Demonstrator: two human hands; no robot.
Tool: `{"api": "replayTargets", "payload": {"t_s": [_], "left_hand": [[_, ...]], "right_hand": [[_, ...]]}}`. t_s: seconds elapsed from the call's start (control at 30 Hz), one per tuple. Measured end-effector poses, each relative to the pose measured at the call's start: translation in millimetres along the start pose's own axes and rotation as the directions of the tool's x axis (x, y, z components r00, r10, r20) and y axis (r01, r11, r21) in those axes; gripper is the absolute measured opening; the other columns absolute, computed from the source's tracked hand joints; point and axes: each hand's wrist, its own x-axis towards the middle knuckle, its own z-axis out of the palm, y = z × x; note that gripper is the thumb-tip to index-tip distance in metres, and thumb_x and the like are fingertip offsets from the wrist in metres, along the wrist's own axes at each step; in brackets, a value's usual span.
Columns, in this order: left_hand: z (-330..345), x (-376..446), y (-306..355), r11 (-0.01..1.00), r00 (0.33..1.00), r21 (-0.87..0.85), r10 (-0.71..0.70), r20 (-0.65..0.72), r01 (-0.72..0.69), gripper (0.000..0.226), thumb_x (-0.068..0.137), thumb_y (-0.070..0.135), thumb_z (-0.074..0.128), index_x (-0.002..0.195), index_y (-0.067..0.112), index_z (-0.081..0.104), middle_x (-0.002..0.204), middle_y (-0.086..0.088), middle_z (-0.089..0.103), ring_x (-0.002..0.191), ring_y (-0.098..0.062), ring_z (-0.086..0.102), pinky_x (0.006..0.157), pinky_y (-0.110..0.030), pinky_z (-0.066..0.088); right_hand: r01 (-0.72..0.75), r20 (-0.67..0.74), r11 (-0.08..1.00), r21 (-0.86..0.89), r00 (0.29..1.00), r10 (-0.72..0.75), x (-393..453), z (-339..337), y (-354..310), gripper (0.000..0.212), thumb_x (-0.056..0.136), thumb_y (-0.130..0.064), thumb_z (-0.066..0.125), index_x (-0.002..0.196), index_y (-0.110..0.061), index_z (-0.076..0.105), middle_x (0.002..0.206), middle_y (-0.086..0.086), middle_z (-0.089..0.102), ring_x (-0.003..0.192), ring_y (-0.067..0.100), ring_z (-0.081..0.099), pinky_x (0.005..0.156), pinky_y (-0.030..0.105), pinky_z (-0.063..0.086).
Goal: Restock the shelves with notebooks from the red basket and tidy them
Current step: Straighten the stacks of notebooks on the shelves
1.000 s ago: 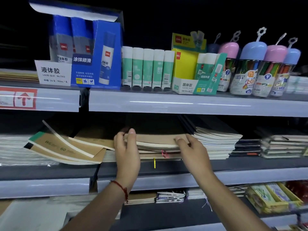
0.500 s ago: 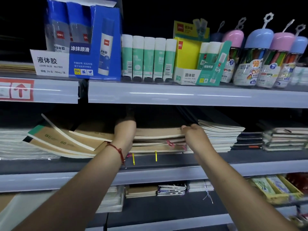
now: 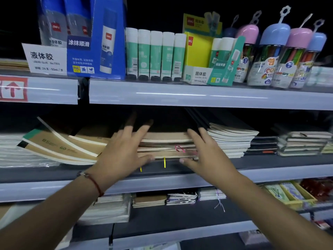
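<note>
Both hands have drawn back out of the middle shelf (image 3: pixel 270 159) since half a second ago, when the left one reached deep over the brown stack (image 3: pixel 167 141) and the right one pinched its corner. Now the left hand (image 3: pixel 122 152) lies with fingers spread wide and straight, palm against the stack's left end, thumb under its front edge; it holds nothing. The right hand (image 3: pixel 205 156) is likewise spread flat against the stack's right end, gripping nothing. That brown stack of notebooks sits on the middle shelf between the two hands, roughly squared. Just left of it, loose brown notebooks (image 3: pixel 59 147) lie fanned and tilted. Just right stands a white pile (image 3: pixel 232 139), then darker piles (image 3: pixel 304 143) farther right. On the top shelf (image 3: pixel 198 96) stand a blue glue box (image 3: pixel 81 38), green glue sticks (image 3: pixel 155 55) and pen jars (image 3: pixel 281 56). A red cord (image 3: pixel 95 184) circles the left wrist. Yellow tags (image 3: pixel 164 162) hang below the stack.
</note>
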Motion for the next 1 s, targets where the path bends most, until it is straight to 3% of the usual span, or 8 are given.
{"api": "replayTargets", "payload": {"t_s": [0.1,0.2,0.43,0.53,0.63,0.77,0.87,1.0], "left_hand": [[-0.1,8.2,-7.4,0.991,0.998,0.132,-0.008,0.063,-0.001,0.117,0.071,0.062,0.078,0.154,0.048,-0.003,0.165,-0.008,-0.004,0.127,-0.035,0.049,0.106,-0.04,0.042],[1.5,11.9,-13.3,0.997,0.997,0.076,-0.023,0.076,0.018,0.123,0.068,0.059,0.081,0.153,0.051,-0.008,0.165,-0.006,-0.001,0.127,-0.035,0.051,0.099,-0.041,0.047],[15.7,18.9,-10.2,0.997,0.996,0.04,-0.071,0.048,0.069,0.107,0.081,0.047,0.077,0.155,0.047,0.001,0.132,-0.015,0.046,0.117,-0.037,0.055,0.089,-0.041,0.048],[16.0,18.7,-10.4,0.997,0.996,0.023,-0.076,0.057,0.074,0.102,0.079,0.048,0.078,0.156,0.042,0.011,0.124,-0.015,0.051,0.114,-0.037,0.056,0.089,-0.041,0.049],[17.9,16.3,-15.6,0.994,0.995,-0.075,-0.073,0.061,0.077,0.103,0.077,0.055,0.077,0.155,0.043,0.01,0.134,-0.016,0.048,0.117,-0.037,0.056,0.094,-0.04,0.048],[13.8,19.3,-25.7,0.953,0.992,-0.275,-0.113,0.062,0.126,0.109,0.08,0.047,0.078,0.156,0.045,-0.001,0.11,-0.006,0.064,0.089,-0.02,0.064,0.08,-0.037,0.053],[7.0,26.7,-28.6,0.969,0.99,-0.215,-0.102,0.096,0.121,0.113,0.079,0.044,0.08,0.156,0.045,-0.001,0.093,0.004,0.067,0.083,-0.015,0.062,0.078,-0.033,0.052],[7.0,32.9,-37.2,0.986,0.992,-0.145,-0.067,0.104,0.082,0.108,0.078,0.049,0.078,0.156,0.047,0.004,0.099,0.002,0.071,0.097,-0.021,0.066,0.081,-0.033,0.053]], "right_hand": [[0.145,0.013,0.957,-0.252,0.989,-0.147,4.3,-0.4,12.1,0.098,0.08,-0.049,0.075,0.155,-0.028,0.017,0.155,0.004,0.028,0.141,0.025,0.033,0.112,0.035,0.034],[0.196,-0.041,0.903,-0.382,0.973,-0.228,17.6,3.1,21.0,0.094,0.065,-0.04,0.087,0.145,-0.021,0.04,0.127,0.004,0.053,0.111,0.028,0.056,0.092,0.038,0.049],[0.141,-0.133,0.887,-0.44,0.967,-0.219,37.7,9.8,21.7,0.077,0.053,-0.037,0.093,0.119,-0.016,0.061,0.095,0.004,0.061,0.083,0.028,0.06,0.072,0.037,0.05],[0.127,-0.133,0.896,-0.425,0.971,-0.2,36.8,12.2,22.1,0.076,0.055,-0.038,0.092,0.121,-0.016,0.061,0.095,0.005,0.061,0.085,0.029,0.061,0.075,0.038,0.05],[0.113,-0.107,0.923,-0.368,0.981,-0.163,31.5,8.9,17.9,0.072,0.072,-0.042,0.083,0.133,-0.016,0.053,0.108,0.005,0.058,0.099,0.028,0.058,0.085,0.037,0.045],[0.053,-0.065,0.993,-0.101,0.996,-0.06,31.9,-2.9,12.5,0.06,0.091,-0.05,0.062,0.142,-0.02,0.048,0.119,0.002,0.057,0.104,0.025,0.059,0.078,0.033,0.046],[0.034,-0.018,0.993,-0.112,0.999,-0.036,37.5,-12.4,16.2,0.053,0.093,-0.046,0.062,0.141,-0.025,0.052,0.122,0.001,0.061,0.11,0.026,0.059,0.083,0.035,0.05],[-0.014,-0.02,0.998,-0.061,1.0,0.013,41.9,-16.1,16.4,0.054,0.089,-0.046,0.068,0.138,-0.025,0.057,0.128,0.001,0.063,0.113,0.024,0.06,0.089,0.032,0.048]]}}
